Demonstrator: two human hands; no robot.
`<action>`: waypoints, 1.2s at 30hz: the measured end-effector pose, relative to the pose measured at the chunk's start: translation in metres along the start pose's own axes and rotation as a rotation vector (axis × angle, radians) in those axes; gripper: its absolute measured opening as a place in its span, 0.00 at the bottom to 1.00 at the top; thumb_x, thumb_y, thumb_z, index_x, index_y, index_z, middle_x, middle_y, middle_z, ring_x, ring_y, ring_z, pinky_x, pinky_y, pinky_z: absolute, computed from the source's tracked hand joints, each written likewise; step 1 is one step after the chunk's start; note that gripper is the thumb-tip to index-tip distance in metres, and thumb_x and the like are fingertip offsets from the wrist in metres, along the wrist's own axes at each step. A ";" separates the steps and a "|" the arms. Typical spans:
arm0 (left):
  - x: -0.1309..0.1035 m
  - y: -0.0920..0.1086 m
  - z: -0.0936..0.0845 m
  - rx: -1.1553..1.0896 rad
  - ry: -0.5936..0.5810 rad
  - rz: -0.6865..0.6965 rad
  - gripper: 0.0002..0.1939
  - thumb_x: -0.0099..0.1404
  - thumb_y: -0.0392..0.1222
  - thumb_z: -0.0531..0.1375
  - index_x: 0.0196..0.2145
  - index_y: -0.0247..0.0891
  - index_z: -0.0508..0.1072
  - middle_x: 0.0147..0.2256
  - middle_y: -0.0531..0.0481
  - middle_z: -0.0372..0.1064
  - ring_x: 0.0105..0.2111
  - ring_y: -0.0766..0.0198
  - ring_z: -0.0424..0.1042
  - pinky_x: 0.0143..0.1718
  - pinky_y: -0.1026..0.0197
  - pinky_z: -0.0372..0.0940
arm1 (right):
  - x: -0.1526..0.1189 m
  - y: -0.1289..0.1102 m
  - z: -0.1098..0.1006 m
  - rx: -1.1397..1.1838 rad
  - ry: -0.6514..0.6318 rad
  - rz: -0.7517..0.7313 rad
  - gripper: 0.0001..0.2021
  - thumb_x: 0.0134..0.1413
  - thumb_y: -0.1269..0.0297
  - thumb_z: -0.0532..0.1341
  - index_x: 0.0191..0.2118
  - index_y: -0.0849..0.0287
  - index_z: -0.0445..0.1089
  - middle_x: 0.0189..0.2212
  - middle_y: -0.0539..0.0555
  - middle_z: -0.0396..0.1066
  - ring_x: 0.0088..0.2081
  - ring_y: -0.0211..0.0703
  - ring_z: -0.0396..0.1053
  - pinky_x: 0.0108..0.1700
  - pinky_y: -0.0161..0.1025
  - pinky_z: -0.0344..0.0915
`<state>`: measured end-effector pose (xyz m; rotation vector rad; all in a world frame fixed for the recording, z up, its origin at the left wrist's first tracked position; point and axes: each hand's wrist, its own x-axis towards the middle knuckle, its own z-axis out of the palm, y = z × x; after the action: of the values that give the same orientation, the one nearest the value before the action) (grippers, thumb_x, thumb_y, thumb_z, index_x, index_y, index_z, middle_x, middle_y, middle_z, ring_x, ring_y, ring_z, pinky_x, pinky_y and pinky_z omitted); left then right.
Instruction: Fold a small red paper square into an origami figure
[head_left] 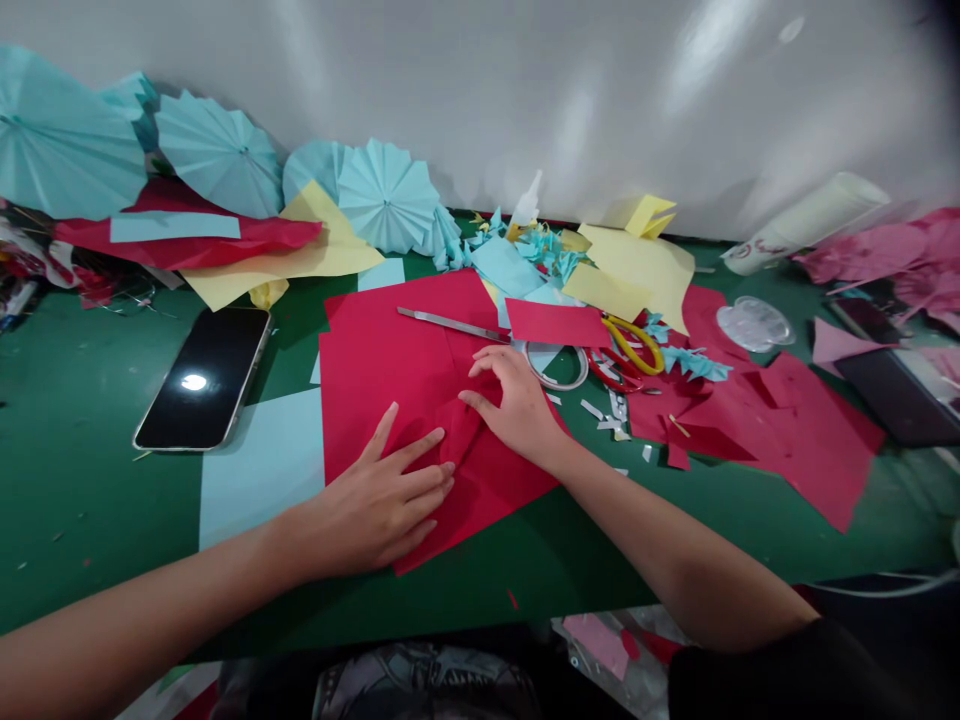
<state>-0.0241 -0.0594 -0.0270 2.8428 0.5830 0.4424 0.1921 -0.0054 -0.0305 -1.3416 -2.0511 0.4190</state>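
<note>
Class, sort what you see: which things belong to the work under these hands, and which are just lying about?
Probably in the work:
- red paper sheets, under both hands
- craft knife, lying on them
- perhaps yellow-handled scissors

Seemingly just lying about:
- smartphone
- white cup
- pleated light-blue paper rosettes

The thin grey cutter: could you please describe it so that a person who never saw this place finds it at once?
On the green table, find the large red sheets under the person's hands. Near their far edge, just beyond the right hand, lies the cutter. Unlike the small red rectangle by its right end, it is grey, narrow and straight.
</note>
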 end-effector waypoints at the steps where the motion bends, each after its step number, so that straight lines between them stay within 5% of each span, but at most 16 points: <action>1: 0.000 0.000 0.000 -0.002 0.000 -0.005 0.13 0.67 0.42 0.52 0.46 0.36 0.69 0.44 0.49 0.70 0.58 0.50 0.55 0.59 0.36 0.22 | -0.001 -0.002 -0.002 0.018 0.009 -0.022 0.05 0.53 0.64 0.57 0.35 0.57 0.61 0.41 0.59 0.65 0.48 0.48 0.62 0.51 0.47 0.59; 4: -0.001 0.000 0.000 0.013 0.015 -0.028 0.13 0.66 0.43 0.52 0.45 0.37 0.69 0.42 0.48 0.69 0.57 0.51 0.57 0.60 0.38 0.22 | -0.008 -0.008 -0.007 -0.013 -0.010 -0.090 0.09 0.55 0.63 0.54 0.42 0.58 0.60 0.44 0.60 0.64 0.50 0.49 0.60 0.52 0.50 0.56; 8: 0.000 -0.001 0.001 0.041 0.023 -0.046 0.13 0.66 0.44 0.52 0.45 0.38 0.70 0.40 0.48 0.67 0.55 0.53 0.60 0.60 0.38 0.24 | -0.022 -0.017 -0.008 -0.157 -0.209 -0.177 0.27 0.48 0.51 0.59 0.52 0.59 0.56 0.55 0.63 0.55 0.58 0.56 0.51 0.57 0.55 0.50; 14: 0.001 0.000 -0.001 0.050 -0.022 -0.041 0.14 0.67 0.45 0.50 0.47 0.39 0.68 0.41 0.47 0.66 0.58 0.54 0.56 0.59 0.38 0.20 | -0.026 -0.015 -0.006 -0.225 -0.304 -0.099 0.38 0.42 0.43 0.61 0.56 0.60 0.52 0.59 0.65 0.49 0.62 0.59 0.42 0.60 0.59 0.43; 26: 0.001 0.002 -0.001 0.069 -0.021 -0.037 0.15 0.67 0.44 0.50 0.47 0.37 0.68 0.38 0.47 0.67 0.57 0.52 0.56 0.58 0.36 0.20 | -0.012 0.014 -0.008 -0.144 -0.118 0.055 0.26 0.48 0.46 0.58 0.48 0.58 0.60 0.52 0.64 0.56 0.56 0.57 0.54 0.56 0.56 0.53; 32: -0.001 -0.001 0.000 0.041 -0.003 -0.030 0.13 0.67 0.43 0.51 0.44 0.38 0.70 0.44 0.45 0.66 0.58 0.51 0.55 0.59 0.37 0.25 | -0.012 0.003 -0.013 -0.083 -0.135 -0.157 0.12 0.56 0.61 0.55 0.46 0.56 0.63 0.48 0.59 0.63 0.52 0.51 0.59 0.53 0.52 0.58; 36: -0.002 -0.004 -0.003 0.053 -0.024 0.008 0.12 0.67 0.41 0.50 0.43 0.39 0.70 0.50 0.43 0.63 0.56 0.52 0.59 0.60 0.37 0.29 | -0.013 -0.005 -0.017 -0.052 -0.318 -0.368 0.10 0.59 0.66 0.52 0.44 0.55 0.68 0.49 0.56 0.65 0.53 0.46 0.58 0.53 0.48 0.56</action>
<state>-0.0279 -0.0564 -0.0257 2.8975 0.5882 0.4000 0.2037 -0.0203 -0.0192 -0.9383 -2.5246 0.4358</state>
